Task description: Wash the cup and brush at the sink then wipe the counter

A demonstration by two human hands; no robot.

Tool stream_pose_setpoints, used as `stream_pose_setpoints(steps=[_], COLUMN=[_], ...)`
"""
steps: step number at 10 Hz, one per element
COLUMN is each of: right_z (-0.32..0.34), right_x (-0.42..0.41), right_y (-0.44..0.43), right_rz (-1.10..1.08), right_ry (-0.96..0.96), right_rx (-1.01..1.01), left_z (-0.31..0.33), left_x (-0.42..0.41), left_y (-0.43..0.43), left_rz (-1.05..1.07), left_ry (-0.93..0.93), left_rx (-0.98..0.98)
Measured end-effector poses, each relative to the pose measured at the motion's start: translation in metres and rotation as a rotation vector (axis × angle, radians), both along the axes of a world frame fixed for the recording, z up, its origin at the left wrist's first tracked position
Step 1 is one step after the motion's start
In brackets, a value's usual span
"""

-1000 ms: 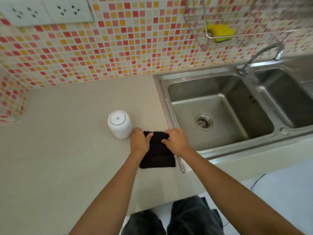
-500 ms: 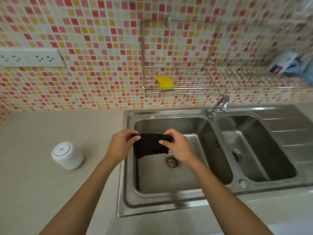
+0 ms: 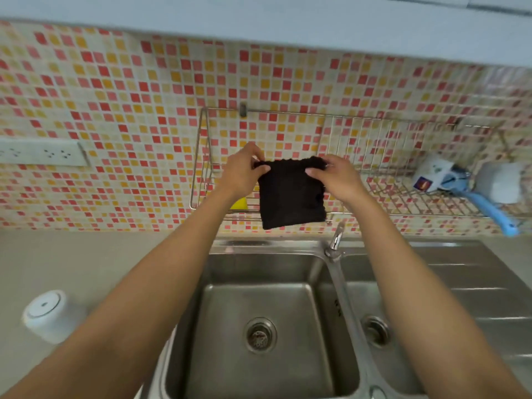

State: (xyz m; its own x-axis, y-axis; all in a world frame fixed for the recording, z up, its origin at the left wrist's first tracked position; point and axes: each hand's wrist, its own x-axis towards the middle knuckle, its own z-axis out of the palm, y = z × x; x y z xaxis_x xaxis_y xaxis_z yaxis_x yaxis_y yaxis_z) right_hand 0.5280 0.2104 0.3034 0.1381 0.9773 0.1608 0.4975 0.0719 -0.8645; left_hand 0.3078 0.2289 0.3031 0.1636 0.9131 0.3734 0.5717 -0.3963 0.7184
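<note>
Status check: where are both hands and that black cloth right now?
Left hand and right hand each pinch a top corner of the black knitted cloth. Cloth hangs in front of the wire wall rack, above the steel sink. Nothing blocking.

2 bare forearms, no sleeves, rings or watch on the hands (image 3: 290,175).

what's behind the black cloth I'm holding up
Behind the black cloth is the wire rack on the tiled wall, with a yellow sponge peeking out at its left. The cloth hides the rest of the sponge.
</note>
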Motion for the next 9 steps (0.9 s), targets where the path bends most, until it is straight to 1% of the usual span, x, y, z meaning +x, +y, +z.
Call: stream_pose_setpoints(steps=[1, 2, 3, 4, 5, 6, 7, 8, 9], right_z=[-0.006, -0.017, -0.028, -0.035, -0.045, -0.047, -0.044, -0.044, -0.051], right_x=[0.005, 0.007, 0.003, -0.008, -0.017, -0.022, -0.028, -0.032, -0.036], right_y=[0.027, 0.048, 0.061, 0.062, 0.052, 0.038, 0.028, 0.029, 0.018], right_rz=[0.013, 0.034, 0.037, 0.029, 0.019, 0.225, 0.26, 0.211, 0.082], right_ry=[-0.07, -0.153, -0.292, -0.475, -0.549, -0.542, -0.562, -0.623, -0.658], right_rx=[-0.086, -0.126, -0.171, -0.172, -0.083, -0.121, -0.201, -0.242, -0.151], left_z=[-0.006, -0.015, -0.029, -0.038, -0.04, -0.042, -0.045, -0.04, -0.054], left_x=[0.008, 0.014, 0.019, 0.025, 0.029, 0.031, 0.032, 0.031, 0.022], left_y=[0.024, 0.043, 0.058, 0.064, 0.06, 0.047, 0.037, 0.03, 0.013], left_rz=[-0.017, -0.007, 0.007, 0.04, -0.025, -0.184, -0.183, -0.138, -0.003], left_ry=[0.048, 0.102, 0.153, 0.243, 0.412, 0.62, 0.68, 0.614, 0.546], left_rx=[-0.047, -0.087, -0.159, -0.171, -0.142, -0.283, -0.308, -0.315, -0.118])
